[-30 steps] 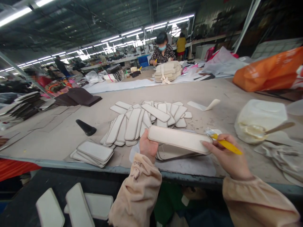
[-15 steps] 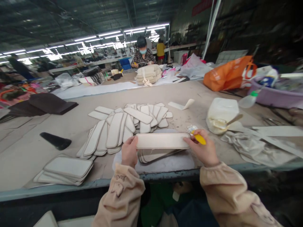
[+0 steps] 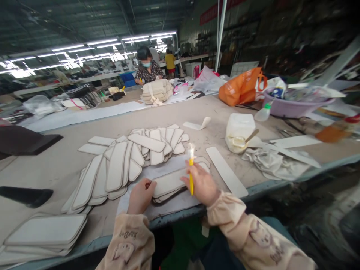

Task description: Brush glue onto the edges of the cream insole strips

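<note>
A small stack of off-white, round-cornered panels (image 3: 168,183) lies on a pale sheet (image 3: 132,204) near the table's front edge. My left hand (image 3: 141,195) pinches the left end of the top panel between thumb and bent fingers. Above the stack's right part, my right hand (image 3: 203,183) is closed around a yellow-handled brush (image 3: 191,176), with its whitish tip upward. My right thumb and fingertips are close to the top panel; contact is unclear. One loose white strip (image 3: 227,172) lies slantwise to the right. Behind the stack spreads a heap of similar panels (image 3: 118,161).
A cut-open white jug (image 3: 240,129) with a stick in it stands right, beside a crumpled cloth (image 3: 272,163). Further back are an orange bag (image 3: 243,88) and a purple basin (image 3: 298,105). A black object (image 3: 26,195) and stacked panels (image 3: 46,230) lie left. A co-worker (image 3: 149,67) sits opposite.
The view has turned right. The panel both hands held up is no longer raised. A loose strip now shows at the right. My right hand has moved left, turning the brush upright.
</note>
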`<move>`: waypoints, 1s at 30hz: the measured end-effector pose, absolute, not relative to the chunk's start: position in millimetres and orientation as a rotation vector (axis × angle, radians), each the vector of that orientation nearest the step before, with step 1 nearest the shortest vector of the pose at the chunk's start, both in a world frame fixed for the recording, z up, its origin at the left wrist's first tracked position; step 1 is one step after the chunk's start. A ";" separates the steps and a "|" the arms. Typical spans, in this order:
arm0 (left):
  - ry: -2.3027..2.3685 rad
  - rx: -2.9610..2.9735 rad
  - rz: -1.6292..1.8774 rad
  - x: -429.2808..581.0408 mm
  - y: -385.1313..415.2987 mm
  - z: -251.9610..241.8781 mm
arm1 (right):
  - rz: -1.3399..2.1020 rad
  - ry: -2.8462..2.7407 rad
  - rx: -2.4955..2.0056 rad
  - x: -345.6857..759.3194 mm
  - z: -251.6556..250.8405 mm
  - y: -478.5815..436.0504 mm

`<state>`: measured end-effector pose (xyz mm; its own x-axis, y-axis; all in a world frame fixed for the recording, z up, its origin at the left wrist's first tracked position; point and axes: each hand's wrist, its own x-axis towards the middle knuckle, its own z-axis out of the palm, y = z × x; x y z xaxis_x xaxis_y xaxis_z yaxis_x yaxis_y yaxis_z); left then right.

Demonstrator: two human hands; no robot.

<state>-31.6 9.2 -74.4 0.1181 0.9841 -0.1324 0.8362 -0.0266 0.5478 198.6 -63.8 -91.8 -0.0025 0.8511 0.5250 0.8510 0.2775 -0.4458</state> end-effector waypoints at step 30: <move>1.165 1.097 1.203 -24.4 8.0 -59.1 | 0.293 -1.305 -1.661 257.0 -100.8 -85.4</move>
